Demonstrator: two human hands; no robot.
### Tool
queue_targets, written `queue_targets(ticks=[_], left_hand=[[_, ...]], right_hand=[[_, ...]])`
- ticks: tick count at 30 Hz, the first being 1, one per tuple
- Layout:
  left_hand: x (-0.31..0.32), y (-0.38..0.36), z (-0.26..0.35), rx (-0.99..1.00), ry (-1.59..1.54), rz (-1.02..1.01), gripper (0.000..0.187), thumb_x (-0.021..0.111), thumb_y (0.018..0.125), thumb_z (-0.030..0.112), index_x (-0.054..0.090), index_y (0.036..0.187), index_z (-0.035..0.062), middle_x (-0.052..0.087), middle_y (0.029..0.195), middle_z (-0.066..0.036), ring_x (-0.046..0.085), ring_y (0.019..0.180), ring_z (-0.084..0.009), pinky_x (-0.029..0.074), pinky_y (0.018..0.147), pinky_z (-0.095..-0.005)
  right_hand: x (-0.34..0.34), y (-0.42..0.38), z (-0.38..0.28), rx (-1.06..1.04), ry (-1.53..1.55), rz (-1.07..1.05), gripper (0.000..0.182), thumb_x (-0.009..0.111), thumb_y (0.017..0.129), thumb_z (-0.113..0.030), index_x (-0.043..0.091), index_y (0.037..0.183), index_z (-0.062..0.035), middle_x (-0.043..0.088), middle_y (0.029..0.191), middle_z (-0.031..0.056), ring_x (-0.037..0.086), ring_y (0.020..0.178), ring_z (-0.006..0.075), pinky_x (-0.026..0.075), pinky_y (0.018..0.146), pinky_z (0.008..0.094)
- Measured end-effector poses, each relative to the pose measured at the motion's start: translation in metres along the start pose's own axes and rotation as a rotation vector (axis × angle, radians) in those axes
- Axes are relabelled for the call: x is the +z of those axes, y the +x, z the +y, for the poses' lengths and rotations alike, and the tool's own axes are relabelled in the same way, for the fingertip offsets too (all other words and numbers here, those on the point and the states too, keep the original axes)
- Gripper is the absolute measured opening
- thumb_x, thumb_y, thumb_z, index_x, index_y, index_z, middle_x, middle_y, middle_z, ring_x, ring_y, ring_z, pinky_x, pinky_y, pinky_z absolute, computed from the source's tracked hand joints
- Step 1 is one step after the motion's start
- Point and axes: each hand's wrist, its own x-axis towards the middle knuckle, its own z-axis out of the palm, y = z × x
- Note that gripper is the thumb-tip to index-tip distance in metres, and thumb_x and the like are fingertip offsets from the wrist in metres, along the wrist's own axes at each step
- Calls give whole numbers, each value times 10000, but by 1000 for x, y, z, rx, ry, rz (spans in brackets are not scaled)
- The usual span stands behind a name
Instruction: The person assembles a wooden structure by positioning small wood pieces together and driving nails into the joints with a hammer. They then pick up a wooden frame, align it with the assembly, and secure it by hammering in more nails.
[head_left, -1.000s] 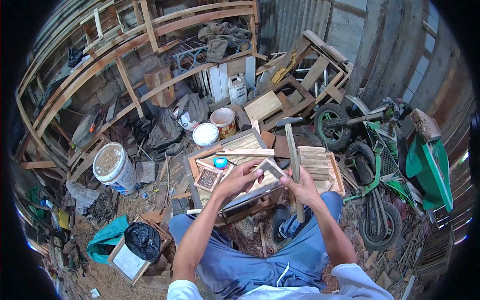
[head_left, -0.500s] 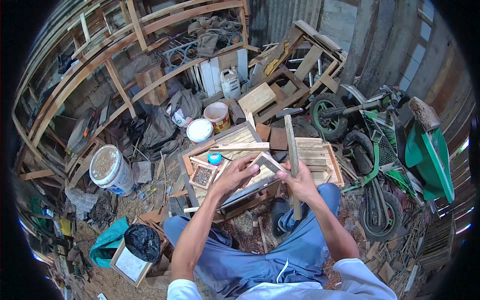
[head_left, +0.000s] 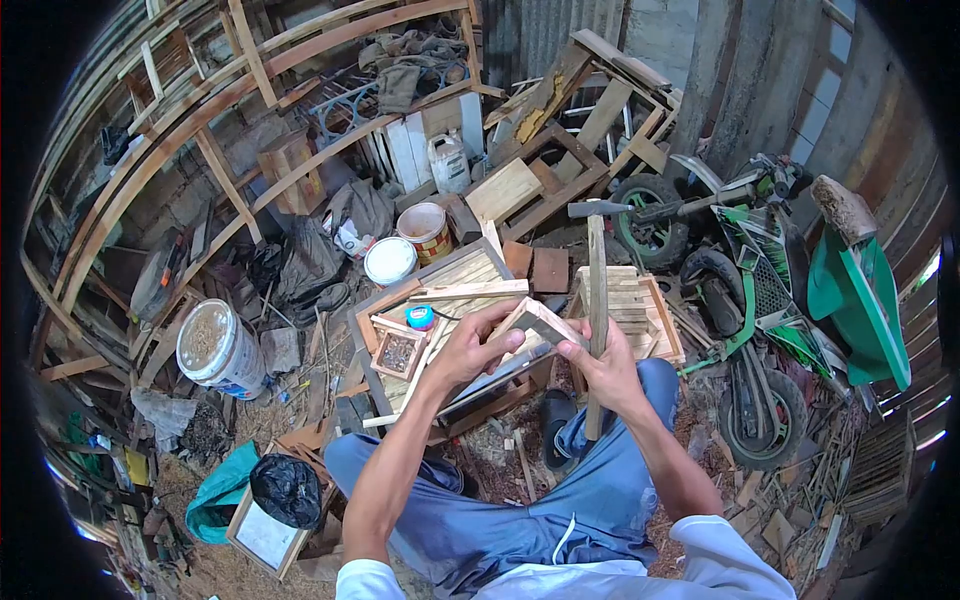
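My left hand (head_left: pixel 470 352) is closed around the left side of a small wooden frame (head_left: pixel 540 317), above the slatted wooden panel (head_left: pixel 470 268). My right hand (head_left: pixel 608 365) grips the hammer's wooden handle (head_left: pixel 597 270) and also touches the frame's right corner. The hammer head (head_left: pixel 600 208) points up, away from me. On the panel lie a blue round container (head_left: pixel 420 317), a small wooden box (head_left: pixel 399 354) of nails or similar bits, and a loose wood strip (head_left: pixel 470 291).
A second slatted piece (head_left: pixel 632 310) lies right of the hammer. Behind the panel stand a white-lidded bucket (head_left: pixel 390 261) and an open bucket (head_left: pixel 425 228). A larger bucket (head_left: pixel 208 340) is at left, a green motorbike (head_left: pixel 745 310) at right. Scrap wood covers the ground.
The hammer stands more upright and its head now shows. The small frame is turned slightly in my hands. The whole view has shifted a little.
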Motion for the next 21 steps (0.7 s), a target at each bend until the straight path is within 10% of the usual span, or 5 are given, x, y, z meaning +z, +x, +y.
queue_targets(ticks=[13,19,21], left_hand=[[-2,16,-8,107,505,78,497,702,887,336,589,1257,24,666,951,-54,612,797,-138,485,618,-289],[6,44,-37,-3,927,80,545,695,851,438,628,1226,48,690,919,-220,673,872,-386,508,786,-441],[9,52,-52,16,997,84,540,684,847,456,634,1222,71,684,902,-235,656,895,-416,505,785,-472]], right_hand=[[-26,19,43,22,-213,-68,288,697,915,-201,498,1009,-15,641,1053,113,599,973,187,482,862,343],[-24,6,48,-60,-508,114,283,616,956,-238,562,1055,22,675,976,210,671,933,346,510,816,415],[-30,-7,36,197,-516,74,280,614,955,-233,561,1042,28,674,893,216,677,863,359,515,776,424]])
